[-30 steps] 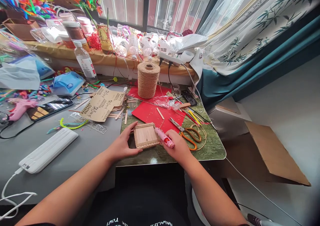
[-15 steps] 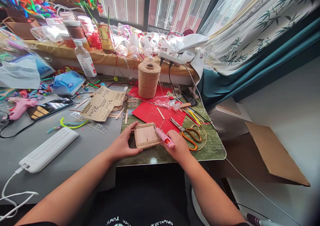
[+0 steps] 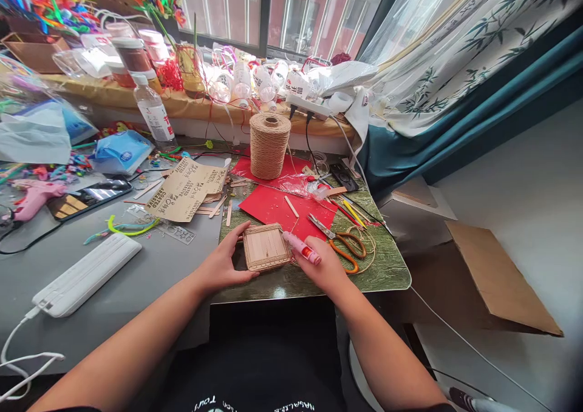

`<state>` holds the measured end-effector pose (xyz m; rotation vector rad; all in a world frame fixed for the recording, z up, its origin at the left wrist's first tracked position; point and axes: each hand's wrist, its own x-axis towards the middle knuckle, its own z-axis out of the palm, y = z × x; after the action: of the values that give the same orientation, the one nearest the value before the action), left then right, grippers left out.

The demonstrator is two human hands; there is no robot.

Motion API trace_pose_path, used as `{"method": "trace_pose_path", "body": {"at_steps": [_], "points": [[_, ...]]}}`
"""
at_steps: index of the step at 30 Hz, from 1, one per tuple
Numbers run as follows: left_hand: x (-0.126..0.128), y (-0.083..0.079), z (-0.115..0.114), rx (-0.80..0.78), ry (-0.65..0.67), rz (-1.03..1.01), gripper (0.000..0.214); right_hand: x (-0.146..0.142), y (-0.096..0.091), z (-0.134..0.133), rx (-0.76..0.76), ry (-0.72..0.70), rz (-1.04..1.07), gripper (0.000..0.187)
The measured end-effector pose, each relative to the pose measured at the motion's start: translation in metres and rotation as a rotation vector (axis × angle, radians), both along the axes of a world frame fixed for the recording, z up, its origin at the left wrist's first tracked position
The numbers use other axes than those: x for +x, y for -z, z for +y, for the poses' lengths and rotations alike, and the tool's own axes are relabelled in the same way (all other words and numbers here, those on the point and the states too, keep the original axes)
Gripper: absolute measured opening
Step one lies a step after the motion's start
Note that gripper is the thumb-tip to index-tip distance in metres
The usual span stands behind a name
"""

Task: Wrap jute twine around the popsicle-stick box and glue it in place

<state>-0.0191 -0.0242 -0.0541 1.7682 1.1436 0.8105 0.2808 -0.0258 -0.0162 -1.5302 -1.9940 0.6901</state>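
A small square wooden piece (image 3: 266, 249), with raised rims and rope-like trim along its edges, rests on the green wood-patterned mat in front of me. My left hand (image 3: 224, 259) grips it at its left side, thumb along the near edge and fingers at the far corner. In my right hand (image 3: 321, 267) is a pink pen-shaped tube (image 3: 302, 248) with a red label. Its tip points at the right rim of the wooden piece; whether it touches I cannot tell. Orange-handled scissors (image 3: 348, 245) lie just right of that hand.
Red sheets (image 3: 268, 204) and a big twine spool (image 3: 269, 146) stand beyond the wooden piece. Sandpaper sheets (image 3: 184, 190), craft sticks and a white power bank (image 3: 86, 273) lie to the left. A pink glue gun (image 3: 36, 198) is farther left. Bottles crowd the sill.
The pink tube has tilted slightly, its back end shifting a little right and up. My left hand still holds the wooden piece. The whole view has shifted slightly.
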Motion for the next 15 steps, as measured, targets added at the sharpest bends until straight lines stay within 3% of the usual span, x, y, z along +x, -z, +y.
{"method": "trace_pose_path", "body": {"at_steps": [5, 10, 12, 15], "points": [[0.001, -0.001, 0.001, 0.015, 0.016, -0.031, 0.113, 0.006, -0.015, 0.011, -0.279, -0.015, 0.39, 0.024], [0.001, -0.002, 0.001, 0.047, 0.02, -0.01, 0.112, 0.011, -0.033, 0.02, -0.572, -0.072, 0.615, 0.058], [0.001, -0.001, 0.001, 0.046, 0.025, -0.001, 0.112, 0.011, -0.034, 0.02, -0.591, -0.063, 0.623, 0.058], [0.001, -0.002, 0.0, 0.042, 0.023, 0.001, 0.112, 0.009, -0.03, 0.017, -0.459, -0.079, 0.618, 0.049]]}}
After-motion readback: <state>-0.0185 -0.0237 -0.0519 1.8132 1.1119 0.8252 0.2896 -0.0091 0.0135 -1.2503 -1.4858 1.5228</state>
